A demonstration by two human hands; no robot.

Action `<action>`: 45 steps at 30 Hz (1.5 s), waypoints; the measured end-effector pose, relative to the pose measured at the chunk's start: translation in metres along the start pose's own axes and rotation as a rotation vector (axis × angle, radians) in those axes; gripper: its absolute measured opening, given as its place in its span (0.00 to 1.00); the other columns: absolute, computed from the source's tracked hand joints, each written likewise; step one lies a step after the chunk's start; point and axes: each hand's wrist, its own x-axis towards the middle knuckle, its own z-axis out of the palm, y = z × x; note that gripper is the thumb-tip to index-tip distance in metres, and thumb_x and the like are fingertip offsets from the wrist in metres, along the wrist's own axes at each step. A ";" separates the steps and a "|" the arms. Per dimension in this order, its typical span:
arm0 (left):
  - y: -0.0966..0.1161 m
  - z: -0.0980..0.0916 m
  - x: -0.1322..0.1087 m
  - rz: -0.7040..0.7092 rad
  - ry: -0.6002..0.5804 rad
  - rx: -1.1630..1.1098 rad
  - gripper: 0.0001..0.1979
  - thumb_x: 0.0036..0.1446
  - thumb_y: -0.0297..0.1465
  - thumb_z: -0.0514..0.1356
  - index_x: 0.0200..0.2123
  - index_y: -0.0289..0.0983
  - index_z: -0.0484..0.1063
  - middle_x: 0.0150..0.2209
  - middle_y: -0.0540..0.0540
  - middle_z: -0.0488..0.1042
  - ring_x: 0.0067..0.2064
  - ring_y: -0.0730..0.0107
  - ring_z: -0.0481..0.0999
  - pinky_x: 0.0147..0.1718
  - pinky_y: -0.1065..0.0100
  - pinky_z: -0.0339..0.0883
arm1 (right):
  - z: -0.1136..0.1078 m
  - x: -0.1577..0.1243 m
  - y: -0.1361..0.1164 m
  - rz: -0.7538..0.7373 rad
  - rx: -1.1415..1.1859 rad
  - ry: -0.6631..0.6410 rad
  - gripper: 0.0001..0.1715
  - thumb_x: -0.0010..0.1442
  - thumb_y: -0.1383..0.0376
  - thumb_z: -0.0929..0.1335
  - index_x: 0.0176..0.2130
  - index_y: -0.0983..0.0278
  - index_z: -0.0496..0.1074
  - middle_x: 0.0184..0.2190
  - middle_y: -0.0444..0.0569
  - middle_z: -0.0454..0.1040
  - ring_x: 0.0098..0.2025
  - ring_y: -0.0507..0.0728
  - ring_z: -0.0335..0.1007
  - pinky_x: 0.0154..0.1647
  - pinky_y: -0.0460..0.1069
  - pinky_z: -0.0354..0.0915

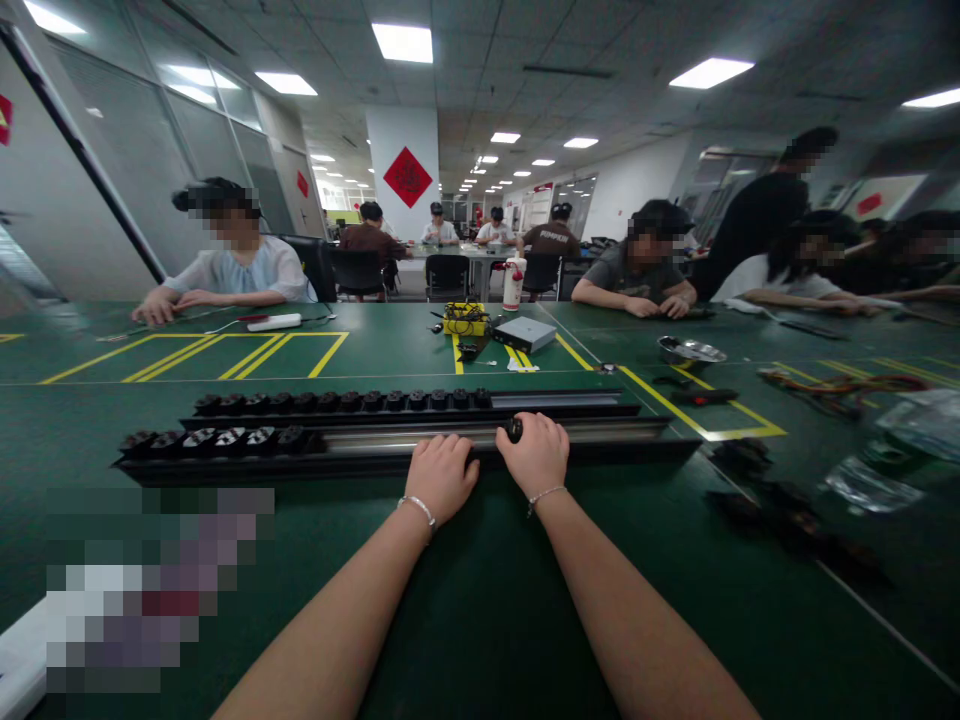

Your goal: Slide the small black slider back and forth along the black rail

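Observation:
Across the table in front of me lies a long black track rail (367, 441) with a shiny metal channel. My left hand (441, 472) is closed over its near edge, with the fingers reaching over the channel. My right hand (537, 452) grips a small round black socket module (514, 430) at the same rail; whether it sits in the channel is hidden by my fingers. Several black socket modules (229, 440) stand in a row at the rail's left end. Behind it, a second black rail (562, 399) carries a longer row of similar modules (350, 402).
Black parts (795, 520) are scattered at the right, near clear plastic bags (877, 485) and bundled wires (844, 385). Farther back are a metal bowl (691, 351), a grey box (525, 334) and a yellow basket (465, 319). People sit across the green table (480, 620).

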 end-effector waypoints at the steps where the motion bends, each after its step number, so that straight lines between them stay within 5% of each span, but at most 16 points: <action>1: 0.000 0.000 0.000 -0.003 -0.004 0.000 0.10 0.57 0.36 0.51 0.39 0.40 0.67 0.38 0.46 0.73 0.42 0.62 0.68 0.40 0.60 0.55 | 0.000 0.000 0.000 0.002 -0.001 0.002 0.17 0.52 0.57 0.63 0.39 0.64 0.70 0.41 0.52 0.74 0.52 0.61 0.59 0.55 0.56 0.45; 18: 0.001 0.001 0.000 -0.013 -0.022 -0.021 0.11 0.55 0.34 0.53 0.42 0.41 0.67 0.40 0.46 0.72 0.43 0.62 0.67 0.42 0.60 0.55 | -0.001 0.003 0.001 0.014 0.012 -0.011 0.14 0.51 0.59 0.64 0.37 0.63 0.71 0.39 0.51 0.74 0.51 0.60 0.61 0.55 0.57 0.46; 26: 0.001 0.002 0.000 -0.012 -0.009 -0.029 0.12 0.54 0.33 0.53 0.42 0.41 0.67 0.40 0.46 0.72 0.43 0.62 0.67 0.42 0.60 0.55 | -0.008 0.008 0.003 0.001 0.011 -0.049 0.12 0.50 0.59 0.64 0.34 0.61 0.71 0.35 0.48 0.74 0.43 0.58 0.65 0.53 0.55 0.48; 45: 0.001 0.002 0.000 -0.014 -0.019 -0.026 0.12 0.54 0.33 0.53 0.43 0.41 0.67 0.41 0.46 0.72 0.44 0.62 0.67 0.43 0.59 0.54 | -0.009 0.011 0.005 0.021 -0.015 -0.074 0.17 0.51 0.61 0.63 0.41 0.62 0.69 0.36 0.50 0.74 0.43 0.58 0.65 0.50 0.53 0.50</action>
